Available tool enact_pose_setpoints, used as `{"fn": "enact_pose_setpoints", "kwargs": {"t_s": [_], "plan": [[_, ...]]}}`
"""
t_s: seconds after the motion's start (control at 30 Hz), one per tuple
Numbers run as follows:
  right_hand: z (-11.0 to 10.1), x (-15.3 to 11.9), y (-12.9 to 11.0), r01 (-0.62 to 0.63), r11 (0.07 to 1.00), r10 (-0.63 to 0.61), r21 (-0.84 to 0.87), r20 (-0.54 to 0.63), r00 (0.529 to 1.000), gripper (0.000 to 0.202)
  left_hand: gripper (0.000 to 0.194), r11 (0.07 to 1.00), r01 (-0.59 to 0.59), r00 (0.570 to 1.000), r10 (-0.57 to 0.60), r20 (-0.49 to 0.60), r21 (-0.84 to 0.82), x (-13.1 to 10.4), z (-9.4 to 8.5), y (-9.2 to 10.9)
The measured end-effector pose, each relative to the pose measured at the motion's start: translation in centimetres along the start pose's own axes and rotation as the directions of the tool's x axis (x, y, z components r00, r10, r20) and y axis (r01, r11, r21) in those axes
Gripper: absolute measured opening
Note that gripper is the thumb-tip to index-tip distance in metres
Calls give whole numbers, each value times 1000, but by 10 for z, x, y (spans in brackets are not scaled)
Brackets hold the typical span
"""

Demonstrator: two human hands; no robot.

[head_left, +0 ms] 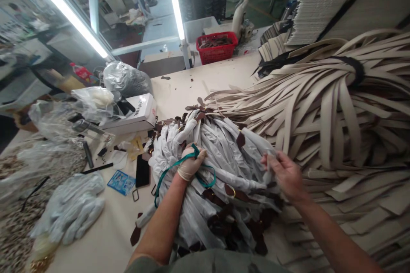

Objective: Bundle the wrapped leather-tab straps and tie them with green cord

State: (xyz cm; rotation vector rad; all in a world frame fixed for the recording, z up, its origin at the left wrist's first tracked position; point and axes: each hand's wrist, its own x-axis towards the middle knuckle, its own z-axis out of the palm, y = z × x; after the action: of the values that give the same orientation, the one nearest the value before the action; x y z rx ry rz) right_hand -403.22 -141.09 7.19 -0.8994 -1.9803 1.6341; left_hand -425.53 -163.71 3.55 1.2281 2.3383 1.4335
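A large pile of white-wrapped straps (221, 149) with brown leather ends lies in front of me. On its left part rests my left hand (191, 164), in a pale glove, its fingers closed on a green ribbon (169, 167) that trails over the wraps. My bare right hand (285, 174) pinches the wrapped end of one strap at the pile's right side. Beside that hand, a big bundle of beige straps (307, 106) spreads out, tied with a black band.
At left are a white box (141, 113), a black phone (142, 170), a blue packet (121, 182), grey gloves (72, 204) and plastic bags. A red basket (217, 47) stands at the back, near a metal frame with lights. Stacked beige sheets (323, 8) stand at back right.
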Motion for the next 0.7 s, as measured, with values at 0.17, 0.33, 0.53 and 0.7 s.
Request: {"fn": "enact_pose_setpoints", "kwargs": {"t_s": [0.17,0.33,0.53,0.7], "plan": [[25,6,-90,17,942,-62,335,123,990,41,40,1000,-2,1000,2,11,-6,2,1,-1],[89,52,-135,-72,928,-108,365,449,887,41,40,1000,0,1000,0,19,-5,2,0,-1],[177,96,-46,47,968,53,-248,379,924,33,45,999,-39,998,38,41,31,2,-4,5],[201,85,-2,203,966,-109,-159,462,880,54,45,971,-231,959,239,-151,65,-4,-13,15]]}}
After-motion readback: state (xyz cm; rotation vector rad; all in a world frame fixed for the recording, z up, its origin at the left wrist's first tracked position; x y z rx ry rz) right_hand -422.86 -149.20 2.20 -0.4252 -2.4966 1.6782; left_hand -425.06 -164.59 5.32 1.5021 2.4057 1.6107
